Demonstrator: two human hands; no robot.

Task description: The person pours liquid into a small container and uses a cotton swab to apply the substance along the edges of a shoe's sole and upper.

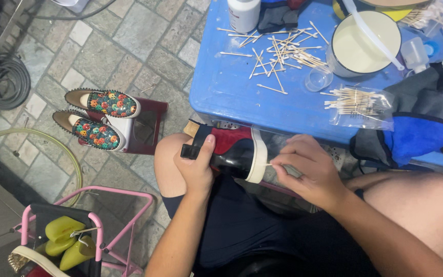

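My left hand (197, 170) grips a shoe (232, 151) with a black and red upper and a white sole, held sideways over my lap. My right hand (306, 168) pinches a cotton swab (268, 164) whose tip touches the white sole edge. Both hands sit just below the front edge of the blue table (232, 92).
Loose cotton swabs (280, 51), a bag of swabs (357, 105), a white bowl (365, 43), a white bottle (243, 14), a small clear cup (318, 78) and a blue cloth (421, 136) lie on the table. Two patterned shoes (101, 115) rest on a small stand at left. A pink rack (78, 231) holds green shoe trees.
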